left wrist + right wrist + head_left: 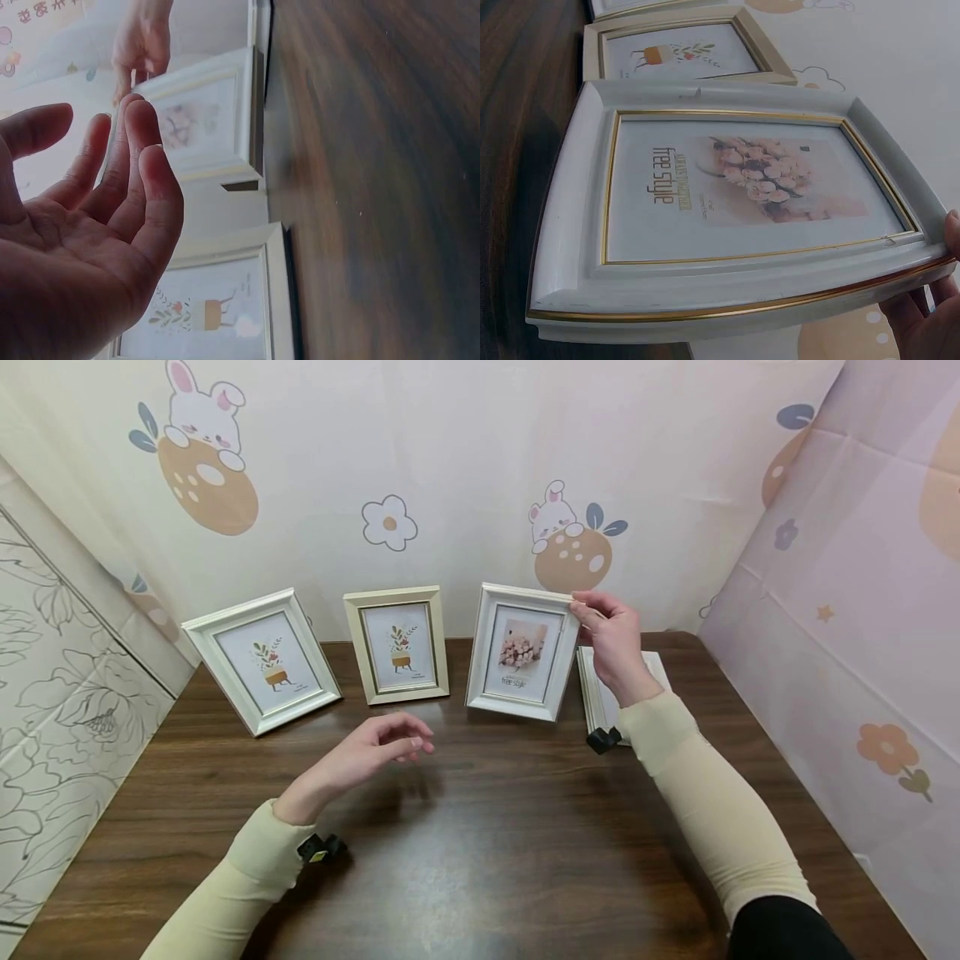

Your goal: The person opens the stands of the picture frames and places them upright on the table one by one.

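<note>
A white picture frame (521,652) with a pink flower print and gold inner trim stands upright, leaning back a little. My right hand (613,639) pinches its upper right corner, thumb in front and fingers behind; the right wrist view shows the same white frame (577,225) up close. Over the table, my left hand (367,752) hovers with loosely bent fingers and touches nothing. Nearest to it is a cream picture frame (357,652) with a potted plant print. Farther left stands a white picture frame (225,689) with a similar print, turned at an angle.
Behind my right wrist, more pale frames (592,693) lie on the dark wooden table (480,843), partly hidden. A curtain (465,460) with rabbit and flower patterns hangs along the table's back edge. Another patterned sheet (840,610) hangs on the right.
</note>
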Tool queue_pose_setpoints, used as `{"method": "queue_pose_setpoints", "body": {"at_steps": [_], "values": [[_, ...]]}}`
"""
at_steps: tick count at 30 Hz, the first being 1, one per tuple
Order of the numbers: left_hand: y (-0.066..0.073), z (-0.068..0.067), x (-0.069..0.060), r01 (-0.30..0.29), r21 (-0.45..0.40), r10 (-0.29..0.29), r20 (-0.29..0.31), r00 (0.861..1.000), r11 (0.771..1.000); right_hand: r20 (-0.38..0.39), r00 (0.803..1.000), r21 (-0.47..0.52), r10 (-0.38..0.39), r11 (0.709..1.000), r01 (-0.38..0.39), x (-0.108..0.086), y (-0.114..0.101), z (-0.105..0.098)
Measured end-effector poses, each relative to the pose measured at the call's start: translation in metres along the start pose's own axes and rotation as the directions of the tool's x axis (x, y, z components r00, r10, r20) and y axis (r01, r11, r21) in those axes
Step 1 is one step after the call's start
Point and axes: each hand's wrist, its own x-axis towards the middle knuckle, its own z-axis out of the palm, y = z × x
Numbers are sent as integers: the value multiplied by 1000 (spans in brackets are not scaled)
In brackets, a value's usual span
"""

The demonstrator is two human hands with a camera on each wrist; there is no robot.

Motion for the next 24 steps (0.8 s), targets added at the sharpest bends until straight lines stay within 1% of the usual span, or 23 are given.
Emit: {"method": "queue_pose_setpoints", "body": {"at_steps": [6,13,16,24], "values": [[-2,8,1,-21,-9,22,59,998,1000,-30,1000,7,6,1000,-5,2,8,4],[-5,14,1,-29,31,25,125,992,999,-55,998,-66,1,998,-5,1,13,10],[-5,15,1,-25,42,19,143,990,999,-57,998,-80,6,997,-11,1,14,11],[-6,18,3,-10,23,6,170,985,1000,-47,999,-142,15,990,-21,1,15,11]]}}
